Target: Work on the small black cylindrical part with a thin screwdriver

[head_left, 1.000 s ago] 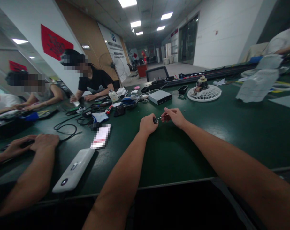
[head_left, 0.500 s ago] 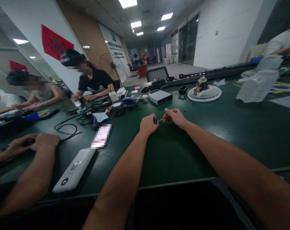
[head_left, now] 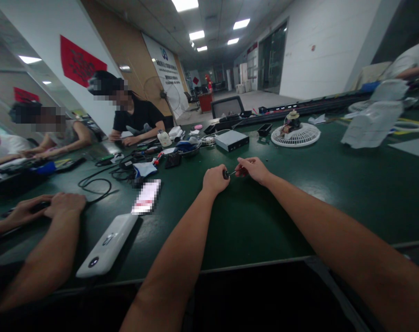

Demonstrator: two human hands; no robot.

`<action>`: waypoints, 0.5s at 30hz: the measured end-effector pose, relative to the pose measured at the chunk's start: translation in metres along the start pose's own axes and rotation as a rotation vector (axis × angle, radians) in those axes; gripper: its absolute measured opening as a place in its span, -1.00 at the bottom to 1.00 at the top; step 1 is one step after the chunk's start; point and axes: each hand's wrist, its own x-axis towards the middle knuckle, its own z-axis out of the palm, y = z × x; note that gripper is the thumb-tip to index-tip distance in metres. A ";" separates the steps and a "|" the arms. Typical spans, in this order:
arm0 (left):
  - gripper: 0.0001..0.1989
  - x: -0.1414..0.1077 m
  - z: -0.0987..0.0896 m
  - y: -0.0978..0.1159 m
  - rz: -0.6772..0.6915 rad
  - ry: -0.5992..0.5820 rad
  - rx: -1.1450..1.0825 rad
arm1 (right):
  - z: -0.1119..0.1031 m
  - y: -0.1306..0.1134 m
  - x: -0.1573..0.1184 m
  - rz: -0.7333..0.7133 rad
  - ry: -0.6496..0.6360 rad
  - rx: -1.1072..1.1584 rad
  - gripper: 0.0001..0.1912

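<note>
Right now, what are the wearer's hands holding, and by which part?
The left hand grips a small dark object around its sides, one end showing. The right hand holds a thin metal rod by the end away from that object.

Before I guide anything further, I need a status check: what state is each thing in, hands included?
Left hand: closed around the dark round part
Dark round part: held, mostly hidden
Right hand: pinching the thin metal tool
Thin metal tool: pointing at the part; contact unclear
Phone: screen lit
White device: lying flat
White fan grille: lying flat
Ceiling lights: on
</note>
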 end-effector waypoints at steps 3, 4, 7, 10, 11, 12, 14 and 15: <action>-0.88 0.000 -0.001 0.002 0.003 -0.013 0.007 | 0.001 0.000 0.001 -0.050 0.067 -0.034 -0.39; -0.88 0.000 -0.001 0.003 -0.002 -0.016 0.007 | 0.002 -0.001 0.000 -0.064 0.072 -0.034 -0.40; -0.88 0.000 -0.001 0.002 -0.023 -0.017 0.007 | 0.004 -0.002 -0.002 -0.064 0.015 0.003 -0.39; -0.88 0.001 0.000 0.000 -0.019 -0.012 0.007 | 0.004 -0.003 -0.003 -0.035 -0.046 0.033 -0.35; -0.88 0.001 0.000 0.000 -0.013 -0.009 0.009 | 0.004 -0.004 -0.003 -0.028 -0.053 0.028 -0.34; -0.88 0.001 0.001 0.000 -0.006 -0.008 0.010 | 0.003 -0.004 -0.003 -0.023 -0.051 0.018 -0.33; -0.88 0.001 0.002 0.001 0.004 -0.002 0.012 | 0.002 -0.004 -0.003 -0.025 -0.025 -0.009 -0.33; -0.89 0.001 0.002 0.002 0.010 0.001 0.012 | 0.002 -0.003 -0.002 -0.033 -0.001 -0.024 -0.34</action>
